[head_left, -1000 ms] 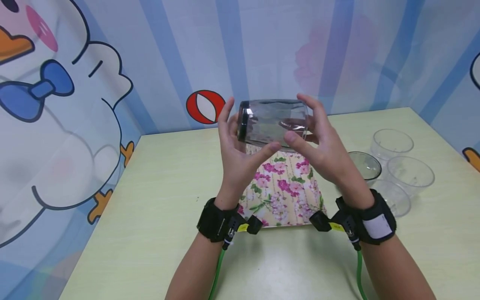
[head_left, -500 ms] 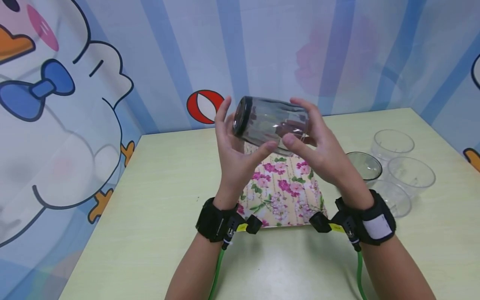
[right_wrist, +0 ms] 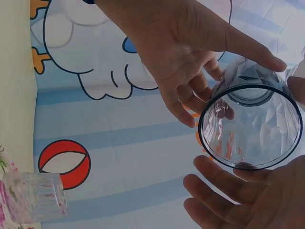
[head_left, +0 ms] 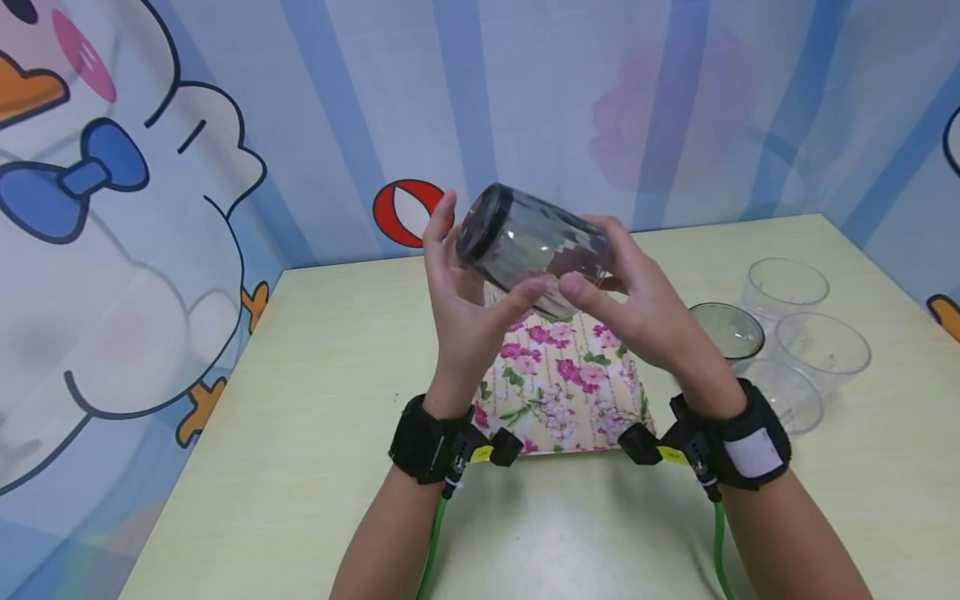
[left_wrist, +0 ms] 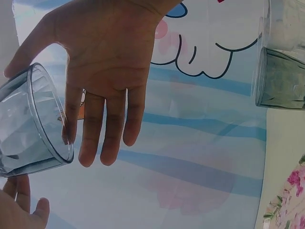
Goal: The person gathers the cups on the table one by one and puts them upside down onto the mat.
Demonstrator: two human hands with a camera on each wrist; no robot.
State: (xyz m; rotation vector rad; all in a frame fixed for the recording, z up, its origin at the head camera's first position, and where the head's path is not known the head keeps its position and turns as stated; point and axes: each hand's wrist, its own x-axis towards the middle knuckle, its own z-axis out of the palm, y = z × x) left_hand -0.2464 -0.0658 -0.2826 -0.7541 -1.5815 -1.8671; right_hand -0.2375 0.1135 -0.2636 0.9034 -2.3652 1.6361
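A grey-tinted, faceted see-through cup (head_left: 536, 250) is held up in the air between both hands. It lies tilted, its dark thick base at the upper left and its mouth toward the lower right. My left hand (head_left: 468, 312) holds it around the base half, thumb along the near side and fingers behind. Thumb and fingers of my right hand (head_left: 637, 287) grip the mouth end. The left wrist view shows the cup (left_wrist: 33, 138) side-on with its thin rim beside long, straight fingers. In the right wrist view, the mouth of the cup (right_wrist: 250, 138) faces the camera, hollow inside.
Below the hands a floral-patterned sheet (head_left: 562, 400) lies on the pale table (head_left: 330, 400). To the right stand another tinted cup (head_left: 727, 332) and several clear cups (head_left: 822, 346), close together. A cartoon-printed backdrop (head_left: 525, 100) rises behind the table. Green cables run from both wrist straps.
The cup has tipped from nearly level to slanted: its base end rose toward the upper left while the mouth end sank. Both hands keep their hold, the right dropping slightly.
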